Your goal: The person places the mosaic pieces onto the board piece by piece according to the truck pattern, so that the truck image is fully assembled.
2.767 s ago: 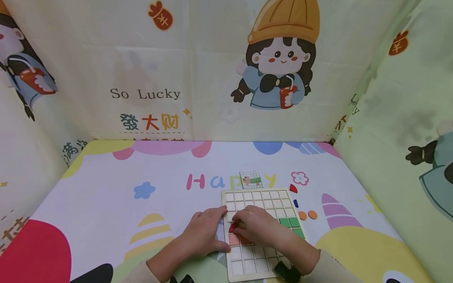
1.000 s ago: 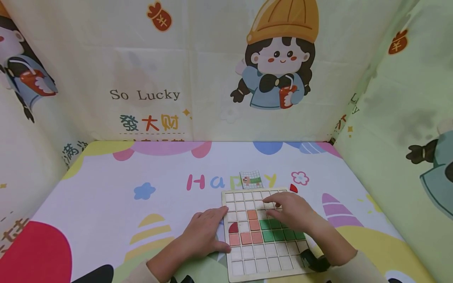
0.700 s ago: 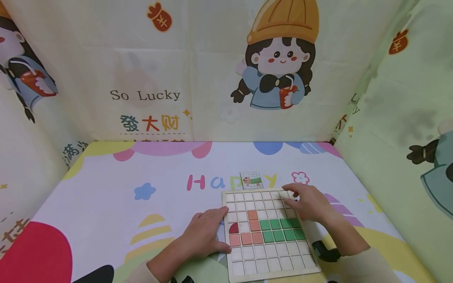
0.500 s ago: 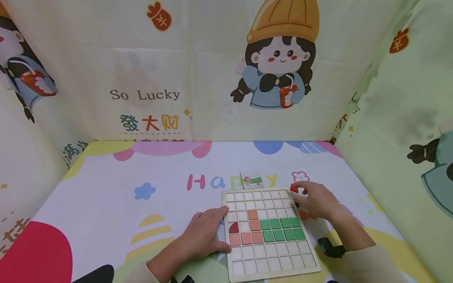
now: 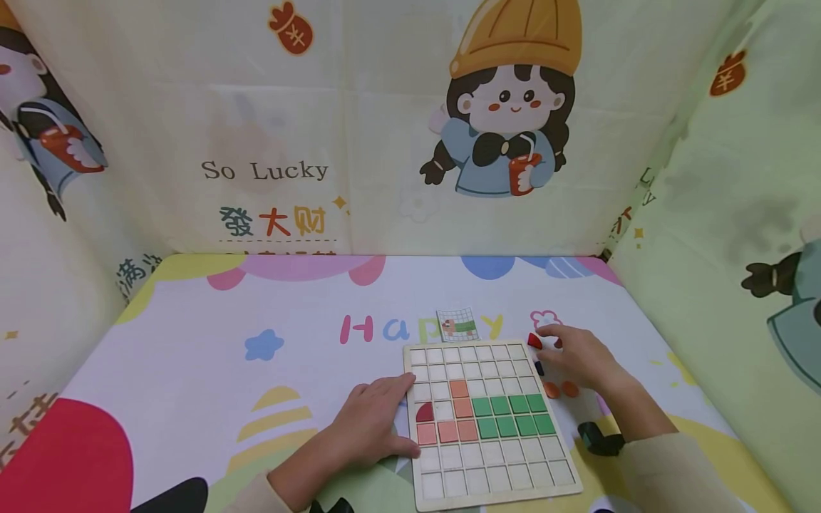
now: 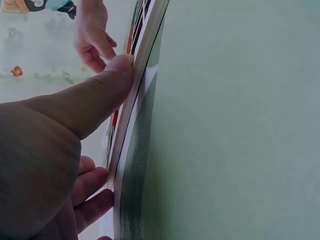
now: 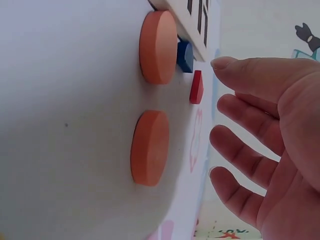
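Note:
My left hand (image 5: pixel 375 420) rests against the left side of the wooden grid board (image 5: pixel 500 500); its thumb and fingertips touch the rim in the left wrist view. Set in the grid are green square tiles (image 5: pixel 499 406), coral tiles (image 5: pixel 447 432) and a dark red rounded piece (image 5: pixel 425 412). Beyond the upper right corner, my right hand (image 5: pixel 580 360) hovers with loosely bent fingers beside a red wedge-shaped piece (image 5: pixel 534 341). In the right wrist view, a gap shows between the fingertips and the red piece (image 7: pixel 197 87); nothing is in that hand.
A dark blue piece (image 5: pixel 539 368) and two orange discs (image 7: pixel 159 47) lie along the board's right side. A small card with a gridded picture (image 5: pixel 457 325) lies behind the board. Patterned cloth walls (image 5: pixel 378 128) close off the back and sides.
My right hand has moved from the dark red piece on the board's left side to beyond the right edge, uncovering the tiles. My left hand stays put.

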The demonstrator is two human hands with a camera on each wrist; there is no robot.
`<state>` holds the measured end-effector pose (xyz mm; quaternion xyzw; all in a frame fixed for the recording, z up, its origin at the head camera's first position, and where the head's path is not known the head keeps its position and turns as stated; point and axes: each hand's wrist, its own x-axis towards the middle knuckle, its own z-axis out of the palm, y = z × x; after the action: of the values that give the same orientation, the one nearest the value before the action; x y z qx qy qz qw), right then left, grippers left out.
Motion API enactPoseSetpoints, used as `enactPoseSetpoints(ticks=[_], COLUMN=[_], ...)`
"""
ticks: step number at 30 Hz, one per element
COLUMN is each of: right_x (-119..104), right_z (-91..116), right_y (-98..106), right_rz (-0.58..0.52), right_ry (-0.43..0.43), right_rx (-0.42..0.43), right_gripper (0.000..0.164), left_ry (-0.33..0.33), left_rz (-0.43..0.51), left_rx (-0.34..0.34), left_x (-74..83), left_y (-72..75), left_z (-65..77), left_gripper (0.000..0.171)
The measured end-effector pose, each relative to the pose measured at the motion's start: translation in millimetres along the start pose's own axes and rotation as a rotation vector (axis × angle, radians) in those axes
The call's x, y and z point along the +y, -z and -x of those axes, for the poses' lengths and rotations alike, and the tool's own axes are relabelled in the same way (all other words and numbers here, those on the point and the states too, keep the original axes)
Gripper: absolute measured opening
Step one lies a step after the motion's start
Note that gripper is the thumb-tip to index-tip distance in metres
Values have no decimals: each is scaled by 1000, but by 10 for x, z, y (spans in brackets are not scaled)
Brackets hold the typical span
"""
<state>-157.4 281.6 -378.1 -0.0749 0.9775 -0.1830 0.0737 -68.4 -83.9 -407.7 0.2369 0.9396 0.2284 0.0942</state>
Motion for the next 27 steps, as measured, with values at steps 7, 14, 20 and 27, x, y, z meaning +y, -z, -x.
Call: enactPoseSetpoints(ticks=[7, 14, 20, 27], right_x=[19, 19, 13, 4], right_z=[-78, -157, -196, -245], right_y=[-25, -66, -91, -118], right_rz=[1, 53, 46, 43], right_ry=[-20, -3, -19, -13], right_rx=[-14, 0, -6, 19], right_gripper=[52, 46, 41, 29], left_ry=[4, 14, 19, 13], left_rz=[6, 8, 15, 12], left_rx=[-6, -14, -14, -12], left_x=[0, 9, 8, 13], left_y=[7, 15, 15, 14], left_z=[2, -1, -6, -1], left_gripper=[99, 99, 99, 99])
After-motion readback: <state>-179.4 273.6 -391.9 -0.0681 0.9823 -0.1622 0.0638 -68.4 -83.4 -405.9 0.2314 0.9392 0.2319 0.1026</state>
